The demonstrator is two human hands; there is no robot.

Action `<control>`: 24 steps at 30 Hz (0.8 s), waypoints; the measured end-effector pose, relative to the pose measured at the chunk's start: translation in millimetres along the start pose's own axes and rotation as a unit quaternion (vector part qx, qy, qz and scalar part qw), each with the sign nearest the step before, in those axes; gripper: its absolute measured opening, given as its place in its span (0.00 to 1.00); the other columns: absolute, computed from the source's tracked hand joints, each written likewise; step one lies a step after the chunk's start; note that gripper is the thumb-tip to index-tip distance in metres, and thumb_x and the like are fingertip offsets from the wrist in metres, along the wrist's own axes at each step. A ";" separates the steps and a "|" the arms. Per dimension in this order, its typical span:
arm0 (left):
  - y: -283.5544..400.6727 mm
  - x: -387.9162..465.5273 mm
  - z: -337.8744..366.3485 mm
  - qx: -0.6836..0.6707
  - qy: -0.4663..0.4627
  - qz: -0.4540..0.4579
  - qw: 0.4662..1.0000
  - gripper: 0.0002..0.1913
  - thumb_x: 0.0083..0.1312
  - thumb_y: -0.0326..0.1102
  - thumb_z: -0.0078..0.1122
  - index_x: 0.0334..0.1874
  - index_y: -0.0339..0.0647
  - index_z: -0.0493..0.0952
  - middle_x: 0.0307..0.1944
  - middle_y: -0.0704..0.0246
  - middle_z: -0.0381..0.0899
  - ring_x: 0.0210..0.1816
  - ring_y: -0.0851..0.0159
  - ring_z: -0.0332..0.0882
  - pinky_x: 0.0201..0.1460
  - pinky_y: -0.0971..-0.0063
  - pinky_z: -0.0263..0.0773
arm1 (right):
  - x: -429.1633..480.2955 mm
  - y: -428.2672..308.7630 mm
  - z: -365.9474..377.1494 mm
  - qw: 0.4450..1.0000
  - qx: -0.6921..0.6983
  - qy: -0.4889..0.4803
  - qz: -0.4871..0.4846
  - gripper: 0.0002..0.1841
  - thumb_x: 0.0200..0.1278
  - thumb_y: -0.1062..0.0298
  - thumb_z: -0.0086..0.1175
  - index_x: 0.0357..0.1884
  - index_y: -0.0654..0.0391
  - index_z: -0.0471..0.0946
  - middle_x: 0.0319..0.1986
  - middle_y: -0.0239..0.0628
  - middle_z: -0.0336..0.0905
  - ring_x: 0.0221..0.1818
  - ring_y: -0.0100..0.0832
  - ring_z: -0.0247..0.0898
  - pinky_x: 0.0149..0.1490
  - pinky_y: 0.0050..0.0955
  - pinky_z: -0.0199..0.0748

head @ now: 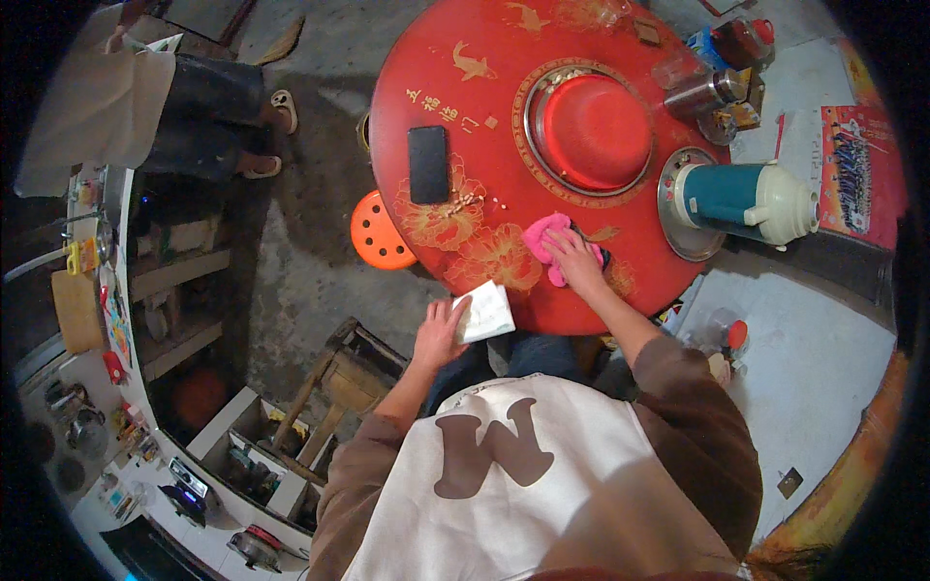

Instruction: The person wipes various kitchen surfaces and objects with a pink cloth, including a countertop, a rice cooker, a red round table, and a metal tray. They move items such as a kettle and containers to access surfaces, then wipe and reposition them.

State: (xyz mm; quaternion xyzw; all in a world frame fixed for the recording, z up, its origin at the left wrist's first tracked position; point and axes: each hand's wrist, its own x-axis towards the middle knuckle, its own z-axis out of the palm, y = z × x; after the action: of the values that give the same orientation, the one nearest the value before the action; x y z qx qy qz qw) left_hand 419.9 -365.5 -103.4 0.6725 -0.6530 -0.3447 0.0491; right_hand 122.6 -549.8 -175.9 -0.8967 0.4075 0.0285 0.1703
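My left hand [439, 335] grips a folded white paper or booklet [485, 312] at the near edge of the round red table [501, 218]. The thumb lies on top of it. My right hand [575, 256] presses on a bunched pink cloth [545, 236] on the tabletop. Part of a dark object shows at the cloth's right side; what it is, I cannot tell. Left of the cloth lie small pale pieces [465, 205] like nuts or seeds, beside a black smartphone [429, 165]. Beyond the cloth, a red basin [597, 131] sits within a metal rim at the table's centre.
A green thermos flask [734, 200] lies across a round metal tray [686, 247] at the right. Bottles and a steel tumbler [701, 94] are behind it. An orange stool [381, 232] and a wooden chair [349, 385] are at the left. Another person stands at upper left near the counter.
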 end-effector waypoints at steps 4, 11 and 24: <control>2.4 46.9 -4.9 0.042 0.004 0.015 0.999 0.53 0.40 0.31 0.75 0.73 0.58 0.58 0.62 0.59 0.65 0.65 0.48 0.62 0.57 0.59 0.76 | 54.8 -2.1 6.7 0.997 0.001 0.016 -0.072 0.27 0.59 0.67 0.47 0.64 0.46 0.71 0.68 0.30 0.62 0.71 0.41 0.53 0.69 0.46 0.59; -7.2 89.1 -23.8 0.066 -0.011 0.012 0.998 0.51 0.44 0.26 0.70 0.73 0.62 0.58 0.62 0.54 0.65 0.65 0.45 0.63 0.60 0.56 0.74 | 136.0 -31.0 -8.0 0.996 -0.019 0.005 -0.089 0.23 0.62 0.67 0.46 0.61 0.47 0.75 0.67 0.27 0.64 0.70 0.39 0.55 0.68 0.44 0.59; 29.6 102.7 -12.8 -0.004 0.107 -0.091 0.990 0.48 0.41 0.34 0.79 0.69 0.50 0.63 0.59 0.52 0.64 0.62 0.42 0.63 0.62 0.54 0.68 | -112.5 -66.1 72.1 0.988 0.104 -0.086 -0.078 0.32 0.54 0.66 0.52 0.66 0.49 0.69 0.73 0.31 0.54 0.74 0.40 0.49 0.70 0.49 0.56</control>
State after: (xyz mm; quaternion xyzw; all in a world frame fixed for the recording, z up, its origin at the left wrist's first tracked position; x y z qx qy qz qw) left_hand 392.3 -468.4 -119.5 0.7619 -0.5786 -0.2770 0.0897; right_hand 102.9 -404.7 -203.6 -0.8972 0.3210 0.0497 0.2992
